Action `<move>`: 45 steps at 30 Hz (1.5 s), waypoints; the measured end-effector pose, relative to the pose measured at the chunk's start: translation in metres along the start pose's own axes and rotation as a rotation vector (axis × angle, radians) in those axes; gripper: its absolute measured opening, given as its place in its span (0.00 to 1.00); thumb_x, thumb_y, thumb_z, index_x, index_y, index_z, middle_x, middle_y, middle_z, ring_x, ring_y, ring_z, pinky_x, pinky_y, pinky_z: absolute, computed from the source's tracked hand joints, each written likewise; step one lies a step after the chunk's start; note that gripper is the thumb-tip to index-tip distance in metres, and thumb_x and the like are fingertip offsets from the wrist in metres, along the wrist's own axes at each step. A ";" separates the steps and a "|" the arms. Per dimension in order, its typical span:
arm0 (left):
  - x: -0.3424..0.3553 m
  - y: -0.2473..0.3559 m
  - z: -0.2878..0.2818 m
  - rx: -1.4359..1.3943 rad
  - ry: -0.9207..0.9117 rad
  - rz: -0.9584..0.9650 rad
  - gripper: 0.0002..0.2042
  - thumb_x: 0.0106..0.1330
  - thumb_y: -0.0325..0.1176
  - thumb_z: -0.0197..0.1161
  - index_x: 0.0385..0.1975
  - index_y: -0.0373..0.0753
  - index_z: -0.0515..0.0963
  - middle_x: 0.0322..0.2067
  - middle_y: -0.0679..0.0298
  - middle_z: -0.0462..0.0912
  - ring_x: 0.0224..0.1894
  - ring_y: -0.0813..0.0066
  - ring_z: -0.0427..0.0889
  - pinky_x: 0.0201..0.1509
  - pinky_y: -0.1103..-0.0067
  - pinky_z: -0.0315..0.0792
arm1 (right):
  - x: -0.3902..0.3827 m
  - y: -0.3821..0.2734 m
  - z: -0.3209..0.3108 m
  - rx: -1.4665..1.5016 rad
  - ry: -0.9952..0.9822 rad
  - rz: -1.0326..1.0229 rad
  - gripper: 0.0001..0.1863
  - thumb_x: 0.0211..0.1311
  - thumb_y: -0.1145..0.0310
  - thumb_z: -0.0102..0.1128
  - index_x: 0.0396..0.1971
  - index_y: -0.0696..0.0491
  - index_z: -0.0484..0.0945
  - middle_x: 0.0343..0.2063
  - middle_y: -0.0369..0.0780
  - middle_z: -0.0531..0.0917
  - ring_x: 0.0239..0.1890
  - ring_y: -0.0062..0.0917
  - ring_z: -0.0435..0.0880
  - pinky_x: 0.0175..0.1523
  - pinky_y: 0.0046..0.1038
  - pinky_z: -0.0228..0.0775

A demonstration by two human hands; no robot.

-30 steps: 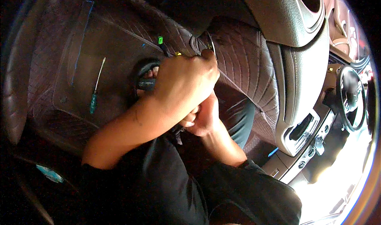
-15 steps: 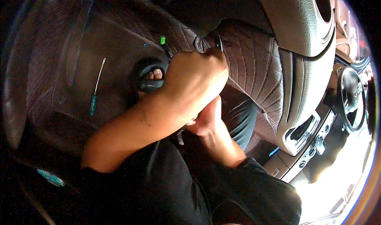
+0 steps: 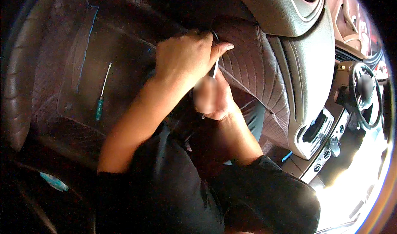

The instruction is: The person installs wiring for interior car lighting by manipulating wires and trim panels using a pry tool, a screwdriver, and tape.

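My left hand (image 3: 184, 56) is closed round a slim silver metal tool (image 3: 216, 68), its thumb stretched out beside it. A curved end of the tool shows above the knuckles; its kind cannot be made out. Just below, my right hand (image 3: 223, 102) is palm up near the tool's lower end with fingers curled. A blurred patch covers those fingers, so what they hold is hidden. Left of both hands, a screwdriver (image 3: 99, 108) with a teal handle and thin metal shaft lies on the dark floor mat (image 3: 84, 106).
A quilted brown floor cover (image 3: 244, 56) runs beside my hands, bordered on the right by a beige console (image 3: 312, 81). A steering wheel (image 3: 366, 95) stands at the far right. A small blue item (image 3: 287, 156) lies by the dashboard, and a teal-white packet (image 3: 53, 182) at lower left.
My left hand has moved up and left, its thumb now out, and more of the silver tool shows. My right hand is more exposed. The sandalled foot and green tag are now hidden.
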State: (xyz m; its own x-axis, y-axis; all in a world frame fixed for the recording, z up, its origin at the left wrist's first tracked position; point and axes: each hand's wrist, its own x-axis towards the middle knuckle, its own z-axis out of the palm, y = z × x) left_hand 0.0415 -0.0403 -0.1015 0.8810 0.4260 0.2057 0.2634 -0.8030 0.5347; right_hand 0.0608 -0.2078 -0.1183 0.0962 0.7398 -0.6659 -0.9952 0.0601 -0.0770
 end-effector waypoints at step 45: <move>0.004 0.002 -0.007 -0.771 -0.139 -0.153 0.18 0.66 0.47 0.65 0.22 0.38 0.80 0.16 0.57 0.81 0.18 0.61 0.83 0.22 0.70 0.73 | -0.071 0.012 -0.015 0.201 0.097 0.206 0.27 0.70 0.35 0.40 0.26 0.44 0.72 0.11 0.27 0.60 0.09 0.15 0.54 0.13 0.19 0.43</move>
State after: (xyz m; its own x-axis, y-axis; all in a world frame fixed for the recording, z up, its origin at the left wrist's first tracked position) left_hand 0.0427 -0.0369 -0.0935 0.9113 0.4117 0.0070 0.0845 -0.2037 0.9754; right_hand 0.0421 -0.2693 -0.0831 -0.1164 0.6837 -0.7205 -0.9764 0.0543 0.2092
